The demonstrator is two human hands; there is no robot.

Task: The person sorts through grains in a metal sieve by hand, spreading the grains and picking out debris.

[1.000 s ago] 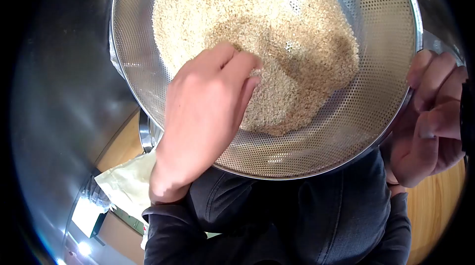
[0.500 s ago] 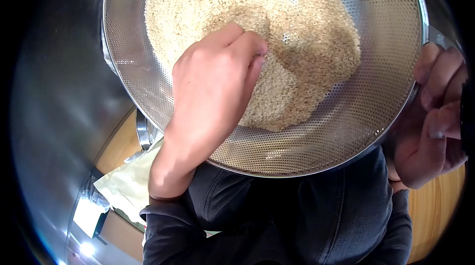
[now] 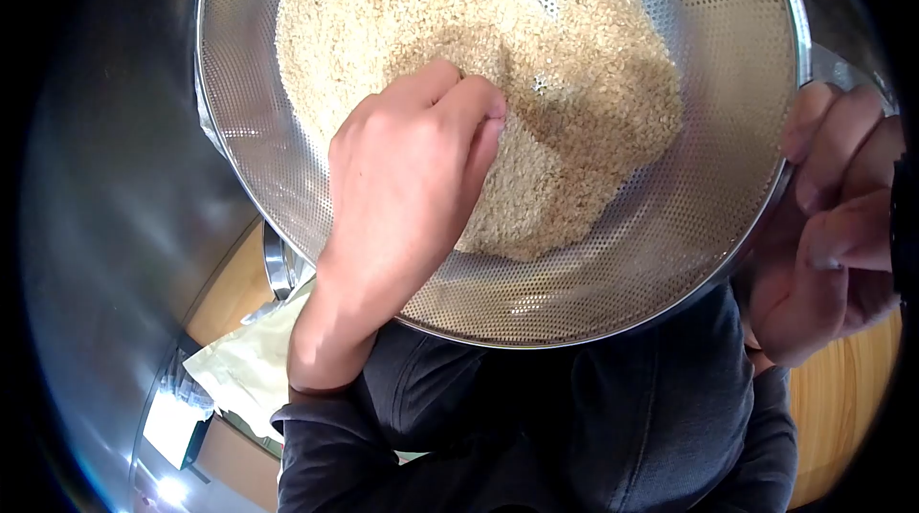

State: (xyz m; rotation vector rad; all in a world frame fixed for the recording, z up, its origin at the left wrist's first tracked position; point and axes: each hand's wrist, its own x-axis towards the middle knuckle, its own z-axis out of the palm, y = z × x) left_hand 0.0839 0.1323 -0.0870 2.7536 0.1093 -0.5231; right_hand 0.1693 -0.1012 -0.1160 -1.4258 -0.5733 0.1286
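A round perforated metal sieve [image 3: 565, 317] fills the upper middle of the head view, with a wide heap of pale brown grains [image 3: 364, 6] inside. My left hand [image 3: 412, 159] is over the lower part of the heap, with thumb and fingers pinched together; whatever lies between the fingertips is too small to make out. At the right edge, my right hand [image 3: 833, 216] has its curled fingers at the sieve's rim, and part of this hand is hidden in the dark border.
A large dark, shiny surface [image 3: 115, 188] extends down the left. Below the sieve are a metal ring-shaped edge [image 3: 276, 262] and a pale yellow cloth or bag [image 3: 251, 360]. Wooden surface [image 3: 838, 408] shows at the lower right. My legs in dark trousers [image 3: 593, 417] are under the sieve.
My left hand has moved slightly up and right over the grains, its fingers still pinched. The sieve and my right hand shifted slightly right, then back left.
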